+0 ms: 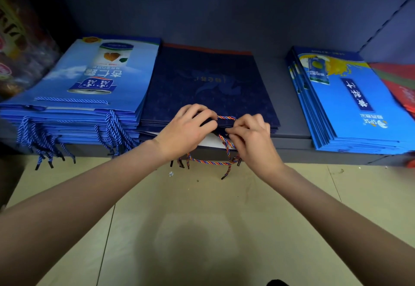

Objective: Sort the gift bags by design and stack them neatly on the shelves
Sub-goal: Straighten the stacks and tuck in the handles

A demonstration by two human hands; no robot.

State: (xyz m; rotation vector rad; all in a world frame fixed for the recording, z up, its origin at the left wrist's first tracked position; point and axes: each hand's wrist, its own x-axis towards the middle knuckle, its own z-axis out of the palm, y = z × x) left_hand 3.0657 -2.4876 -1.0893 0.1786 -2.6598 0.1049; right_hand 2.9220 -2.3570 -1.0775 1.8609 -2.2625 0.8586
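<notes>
Shelving [292,141] in dark grey runs low across the wall above a pale tiled floor [179,218], carrying three flat piles of gift bags. Widest is the light blue stack [78,88] at the left, printed with a can, its blue twisted cords dangling over the shelf edge. Just beside it, touching, lies the navy stack [208,83] in the middle. Well apart to the right sits the bright blue stack [350,106], with red bags [399,83] at the far edge. Both hands work at the navy pile's front edge: the left hand [188,128] curls over the top bag's rim, while the right hand [251,137] pinches the multicoloured cord handle [211,162] that loops down off the shelf.
</notes>
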